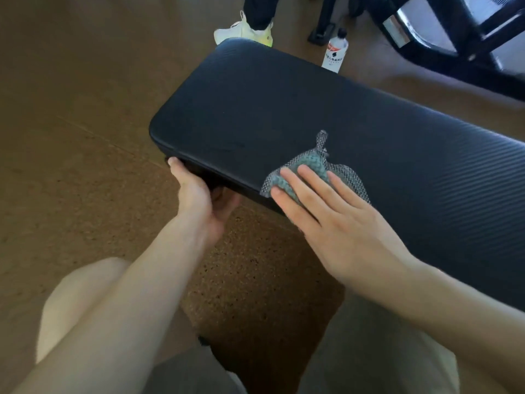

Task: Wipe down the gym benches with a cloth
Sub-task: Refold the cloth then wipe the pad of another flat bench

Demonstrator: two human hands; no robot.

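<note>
- Cloth (305, 169) lying bunched on the bench pad (369, 132), near the pad's near edge, teal-grey mesh, one twisted tail poking away from the person.
- Right hand (338, 223) pressing flat on the cloth, fingers (301, 191) straight and slightly spread, nothing curled round it; palm hanging off the pad edge.
- Left hand (199, 194) gripping the pad's end from below, thumb showing on the rim, other fingers curling under and mostly hidden.
- Step in hand, judging: wiping the top of the pad near its end.
- Doing it well: spreading the cloth flatter so more of it is touching, keeping even palm pressure, working in overlapping strokes along the pad, covering corner and rim, left hand steadying the bench.
- Risk: bunched cloth sliding out from under straight fingers.
- Around: white bottle (335, 52) standing on the floor (71, 109) past the pad; another person's sneaker (244, 31) by the far corner; black machine frame (454, 38) beyond.
</note>
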